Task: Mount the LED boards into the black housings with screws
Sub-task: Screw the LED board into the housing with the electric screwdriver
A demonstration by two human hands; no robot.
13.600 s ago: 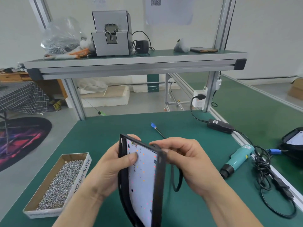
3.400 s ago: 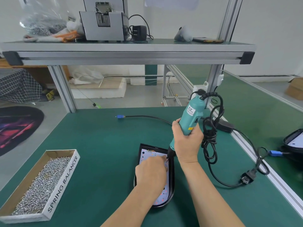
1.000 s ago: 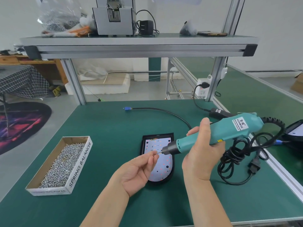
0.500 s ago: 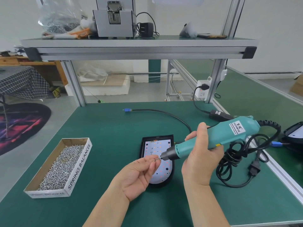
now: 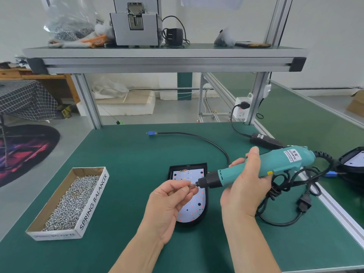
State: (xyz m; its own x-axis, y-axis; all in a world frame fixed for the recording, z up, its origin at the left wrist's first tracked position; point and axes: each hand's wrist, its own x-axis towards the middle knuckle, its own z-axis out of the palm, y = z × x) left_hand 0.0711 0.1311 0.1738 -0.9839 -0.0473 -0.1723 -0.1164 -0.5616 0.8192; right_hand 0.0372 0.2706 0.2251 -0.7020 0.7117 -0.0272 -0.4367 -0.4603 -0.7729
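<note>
Down at the near edge, two bare arms reach in from the bottom, cut off by the frame; the left hand (image 5: 169, 201) is curled with its fingertips (image 5: 186, 189) pinched at the thin metal tip of the screwdriver (image 5: 254, 168); a screw may sit between them, but it is too small to make out; the right hand (image 5: 245, 186) is closed tight around the blue-green screwdriver, which lies almost flat and points left; its curly black cord (image 5: 285, 194) hangs in a tangle by the right wrist and ends in a plug on the worktop (image 5: 122, 154).

Under the hands lies the black housing (image 5: 189, 168) with the white LED board (image 5: 194, 207) inside it; the left hand hides part of the board, and small red and dark dots show on the rest; a black cable (image 5: 197, 136) with a blue end runs away from the housing's far right corner.

To the left sits a long cardboard box (image 5: 92, 200) full of silver screws (image 5: 71, 201), marked SPRING BALANCER; at the far right edge another black housing (image 5: 352, 160) is partly cut off.

Farther back, a black power brick (image 5: 264, 140) is plugged into a white socket (image 5: 242, 109) on a metal post; the worktop is dark green; above it a grey shelf (image 5: 163, 56) holds a grey machine (image 5: 136, 24), a clear bag (image 5: 67, 22) and a black adapter (image 5: 174, 36); beyond are a grey floor, white walls and a dark round rug (image 5: 25, 150).
</note>
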